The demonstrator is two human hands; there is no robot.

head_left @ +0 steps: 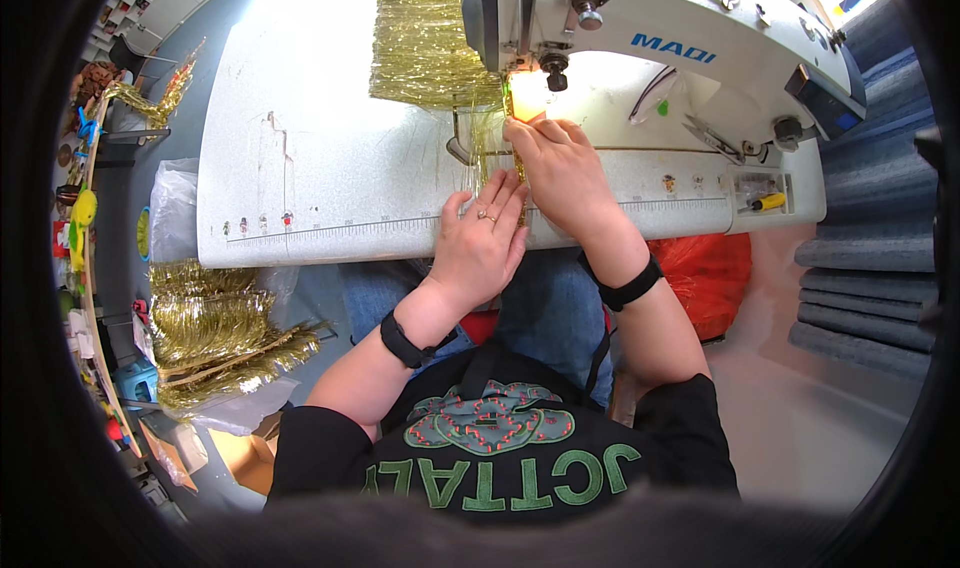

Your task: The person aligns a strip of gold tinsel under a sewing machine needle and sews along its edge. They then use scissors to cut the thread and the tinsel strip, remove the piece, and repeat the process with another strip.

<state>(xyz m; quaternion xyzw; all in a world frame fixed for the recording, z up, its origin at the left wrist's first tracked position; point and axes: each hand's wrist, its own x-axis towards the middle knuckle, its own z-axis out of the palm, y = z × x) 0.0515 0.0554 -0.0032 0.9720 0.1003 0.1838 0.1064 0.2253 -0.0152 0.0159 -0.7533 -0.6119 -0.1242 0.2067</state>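
Under the lit needle area of a white sewing machine (pixel 660 28), gold tinsel fringe (pixel 420 43) lies on the white table (pixel 300 148), its loose strands running toward the front edge along a narrow gold strip. My left hand (pixel 480 233) rests on these strands near the front edge, fingers stretched out flat, a ring on one finger. Just above and right of it, my right hand (pixel 565 173) has bent fingers pinched on the gold strip close to the presser foot, whose contact with the strip is partly hidden by my fingertips.
Scissors (pixel 715 138) and a small tray (pixel 760 193) with a yellow-handled tool are on the right of the table. More gold fringe (pixel 210 338) hangs at lower left beside a cluttered side shelf (pixel 85 248). A red bag (pixel 700 283) sits below the table; a blue-grey curtain (pixel 865 198) hangs right.
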